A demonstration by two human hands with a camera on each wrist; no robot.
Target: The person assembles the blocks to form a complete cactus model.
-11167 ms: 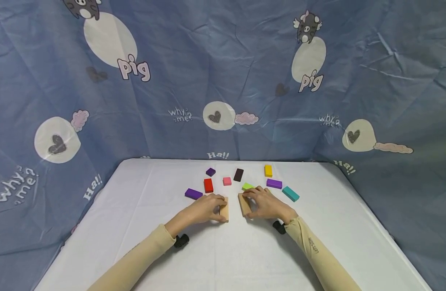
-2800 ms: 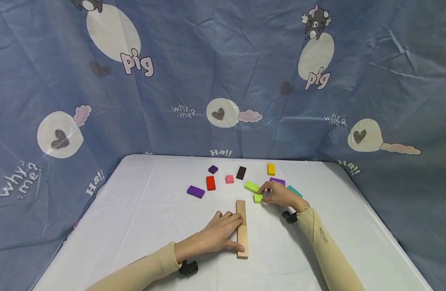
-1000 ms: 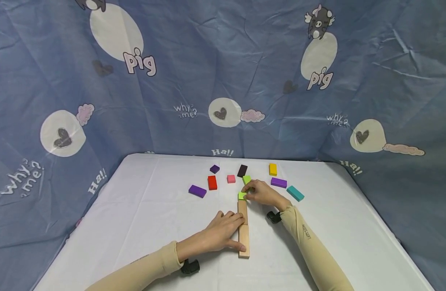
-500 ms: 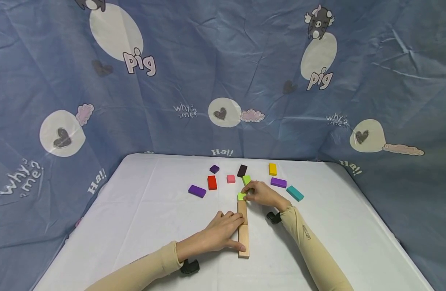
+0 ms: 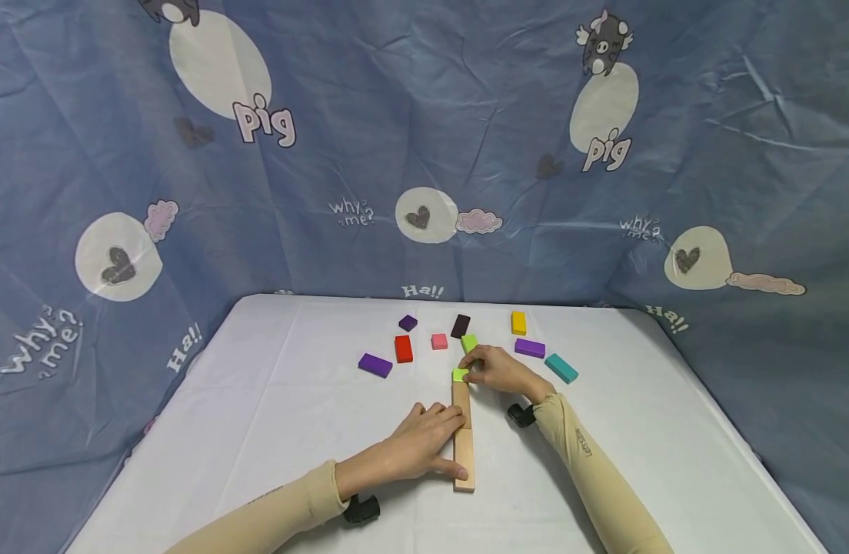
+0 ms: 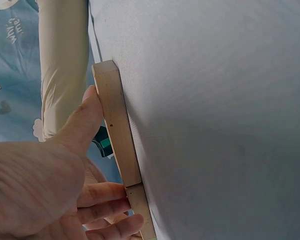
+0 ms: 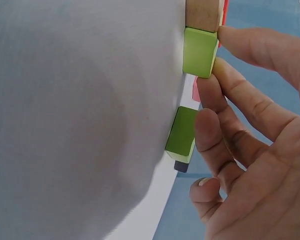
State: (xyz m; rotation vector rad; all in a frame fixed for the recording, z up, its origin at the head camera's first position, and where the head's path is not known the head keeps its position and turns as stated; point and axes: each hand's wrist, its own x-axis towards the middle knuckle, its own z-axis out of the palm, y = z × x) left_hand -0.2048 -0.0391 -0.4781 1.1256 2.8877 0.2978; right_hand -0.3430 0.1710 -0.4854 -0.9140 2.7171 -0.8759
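Note:
Two natural wooden blocks [image 5: 464,446] lie end to end in a line on the white table. My left hand [image 5: 417,445] rests along their left side, thumb on the near block and fingertips on the far block [image 6: 143,210]. At the line's far end sits a small lime-green block [image 5: 459,375], touching the wood in the right wrist view. My right hand [image 5: 499,368] pinches this small block [image 7: 200,51] between thumb and index finger. Just beyond it lies a longer lime-green block [image 5: 469,343], apart from the line and partly hidden by the right hand.
Around the far part of the table [image 5: 293,400] lie a red block [image 5: 404,349], a pink block [image 5: 439,342], a dark block [image 5: 461,325], a yellow block [image 5: 518,323], a teal block [image 5: 561,368] and several purple blocks [image 5: 375,365]. A patterned blue cloth [image 5: 314,154] hangs behind.
The wooden blocks, earlier held apart one per hand, now form a line. My right hand has brought the small lime block left to its far end. Over the last second both hands stay still.

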